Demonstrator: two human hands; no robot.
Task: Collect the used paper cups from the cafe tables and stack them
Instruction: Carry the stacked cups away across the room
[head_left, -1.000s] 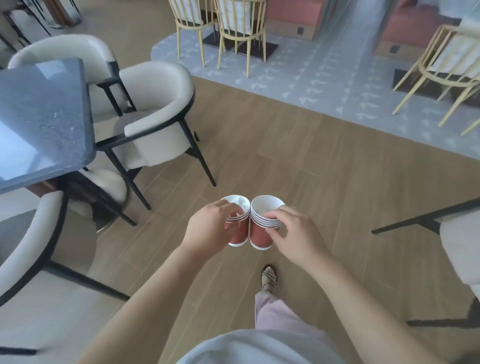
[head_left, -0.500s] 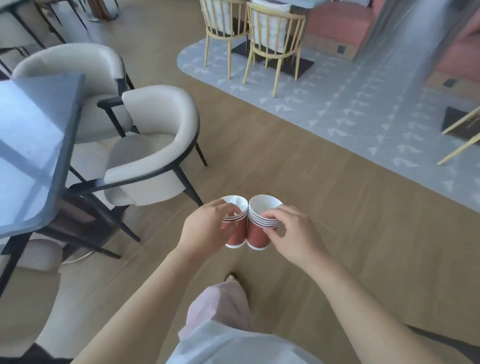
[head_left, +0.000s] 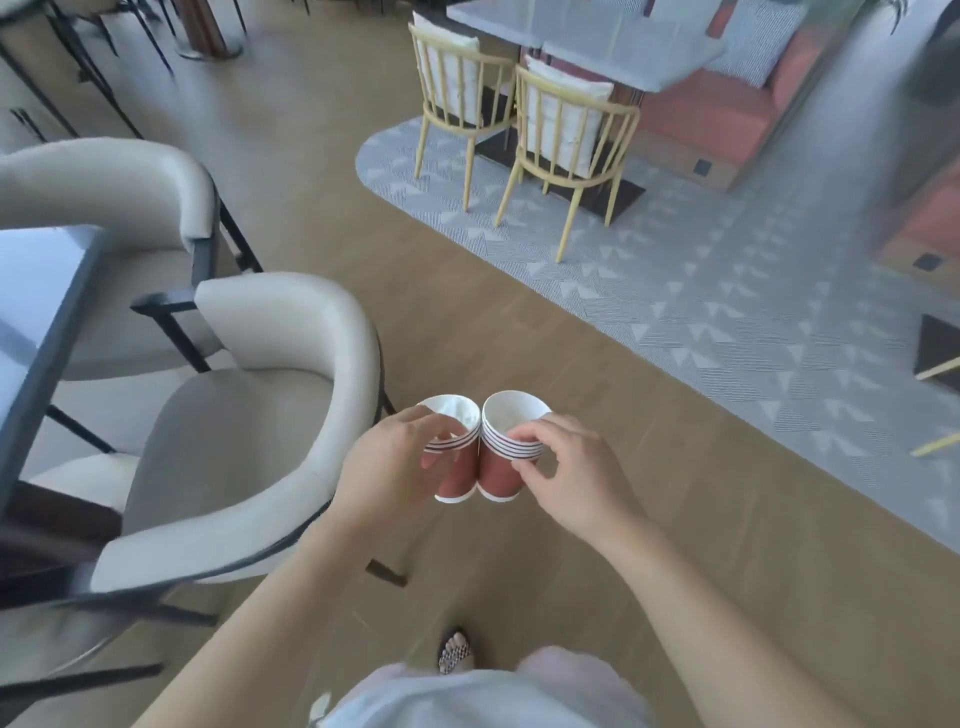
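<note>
I carry two stacks of red paper cups with white rims side by side in front of me, above the wooden floor. My left hand (head_left: 397, 462) grips the left cup stack (head_left: 457, 452), its fingers wrapped round the rims. My right hand (head_left: 563, 470) pinches the right cup stack (head_left: 506, 447) near the rims, where several nested rims show. The two stacks touch each other. Both are upright and look empty inside.
A cream armchair (head_left: 249, 415) stands close on my left beside a dark-edged table (head_left: 36, 332). Two yellow wooden chairs (head_left: 566, 135) sit at a grey table (head_left: 597, 36) ahead on a grey patterned carpet (head_left: 701, 322). Open wooden floor lies between.
The view has moved forward and tilted up: the cream armchair is now close at my left and the yellow chairs are nearer. My hands hold the cup stacks as before.
</note>
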